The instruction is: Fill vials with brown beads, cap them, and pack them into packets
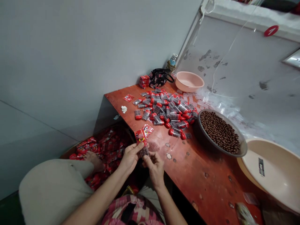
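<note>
A grey wall (77, 62) rose beside a red-painted tabletop (199, 178), and a large beige basin (269, 178) stood beyond its right edge. On the tabletop, a pink basin (188, 82) sat at the far end, and a dark bowl (202, 134) held a heap of brown beads (219, 132). A loose pile of clear tubes with red caps (164, 111) lay between them and the person. Just off the near edge, over the person's lap, a small clear tube (144, 152) stood nearly upright, its long axis leaning away toward the tabletop, with a red printed sachet (141, 137) rising from its top. The left grip (130, 157) was clenched on the sachet, while the right grip (154, 168), nearer the tube, pinched its lower end.
</note>
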`<state>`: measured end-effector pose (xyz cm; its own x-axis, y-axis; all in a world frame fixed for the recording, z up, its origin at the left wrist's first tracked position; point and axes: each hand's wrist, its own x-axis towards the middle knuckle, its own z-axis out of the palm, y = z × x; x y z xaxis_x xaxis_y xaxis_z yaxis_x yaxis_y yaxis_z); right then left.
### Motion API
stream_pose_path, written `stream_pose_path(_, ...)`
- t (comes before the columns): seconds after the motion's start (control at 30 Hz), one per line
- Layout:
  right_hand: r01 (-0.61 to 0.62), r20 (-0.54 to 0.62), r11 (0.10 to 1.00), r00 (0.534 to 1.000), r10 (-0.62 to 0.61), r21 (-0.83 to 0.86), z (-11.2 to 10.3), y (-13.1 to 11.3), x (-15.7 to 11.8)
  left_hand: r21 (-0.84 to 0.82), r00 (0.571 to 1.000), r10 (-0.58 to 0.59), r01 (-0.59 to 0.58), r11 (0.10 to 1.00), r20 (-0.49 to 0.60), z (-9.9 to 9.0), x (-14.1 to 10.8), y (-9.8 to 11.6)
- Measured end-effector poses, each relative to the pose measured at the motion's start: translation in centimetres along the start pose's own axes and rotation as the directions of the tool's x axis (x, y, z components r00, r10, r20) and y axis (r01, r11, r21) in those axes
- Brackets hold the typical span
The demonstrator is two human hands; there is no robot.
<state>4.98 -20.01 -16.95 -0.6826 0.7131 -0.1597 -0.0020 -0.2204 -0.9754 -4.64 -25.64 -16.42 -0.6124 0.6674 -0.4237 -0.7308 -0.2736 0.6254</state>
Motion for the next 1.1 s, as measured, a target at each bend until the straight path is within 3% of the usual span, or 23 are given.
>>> stream_pose_path(0.23,-0.059,0.026,0.988,0.998,0.056,0.140,0.3,0.5,0.8,0.054,1.000,0.013,-0.014,0.998,0.021,0.1,-0.9,-1.6)
stream_pose_path(0.53,-0.066,0.132,0.987,0.990,0.047,0.144,0.8,1.2,2.8,-0.054,0.994,-0.057,0.062,0.997,0.091,-1.2,-1.2,-0.2)
stream_pose_path(0.63,-0.077,0.184,0.990,0.981,0.054,0.119,1.6,1.2,3.1,-0.157,0.999,-0.024,0.019,0.987,-0.034,-3.0,-0.7,0.9)
stream_pose_path(0.73,-0.092,0.182,0.990,0.981,0.071,0.110,1.5,0.8,2.9,-0.215,0.974,0.018,-0.068,0.974,-0.225,-5.1,-0.1,1.5)
stream_pose_path(0.83,-0.100,0.152,0.992,0.985,0.086,0.083,0.5,0.4,2.5,0.043,0.949,0.102,-0.094,0.995,-0.297,-6.0,0.5,1.2)
stream_pose_path(0.9,-0.096,0.142,0.993,0.986,0.087,0.061,-0.2,0.2,2.2,0.386,0.927,0.311,-0.213,0.898,-0.211,-5.3,1.1,1.1)
stream_pose_path(0.97,-0.093,0.136,0.995,0.987,0.087,0.040,-0.7,0.1,2.1,0.691,0.854,0.519,-0.392,0.608,0.028,-3.7,2.2,1.3)
stream_pose_path(1.03,-0.096,0.141,0.995,0.986,0.093,0.018,-0.9,-0.1,2.1,0.792,0.767,0.588,-0.516,0.326,0.257,-2.0,3.7,1.8)
stream_pose_path(1.1,-0.087,0.159,0.996,0.983,0.087,-0.010,-1.1,-0.4,2.2,0.802,0.747,0.574,-0.545,0.243,0.334,-0.6,5.2,2.1)
